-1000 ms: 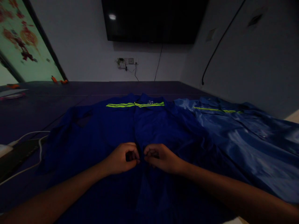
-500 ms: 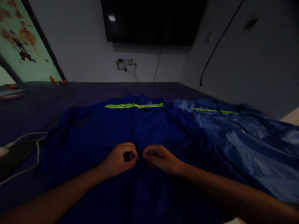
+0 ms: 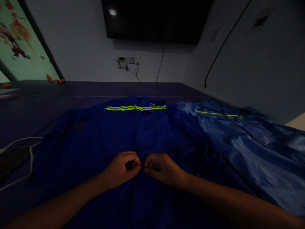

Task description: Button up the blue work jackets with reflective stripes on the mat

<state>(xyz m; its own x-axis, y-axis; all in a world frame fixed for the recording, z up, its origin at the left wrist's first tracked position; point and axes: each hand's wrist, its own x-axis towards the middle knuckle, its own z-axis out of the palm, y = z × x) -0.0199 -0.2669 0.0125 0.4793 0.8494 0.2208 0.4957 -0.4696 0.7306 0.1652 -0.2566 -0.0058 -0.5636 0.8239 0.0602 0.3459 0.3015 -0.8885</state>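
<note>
A dark blue work jacket [image 3: 111,130] with a yellow-green reflective stripe across its chest lies spread out before me, collar away from me. At its front opening, about the middle, my left hand [image 3: 122,170] pinches the jacket's edge between thumb and fingertips. Close on the other side, my right hand [image 3: 164,168] is closed in a pinch on the other edge of the front. Only a small gap parts the fingertips. Whether a button is between them is too dark to tell.
A lighter blue work jacket [image 3: 238,140] with a thin reflective stripe lies to the right. At the left are a dark power bank or phone-like slab [image 3: 14,162] and a white cable [image 3: 31,159]. Beyond the purple surface [image 3: 119,89], a black screen [image 3: 157,19] hangs on the wall.
Both hands have shifted slightly toward me along the jacket's front, and the right fingers have curled tighter. The view has moved a little. The lighter jacket lies as before.
</note>
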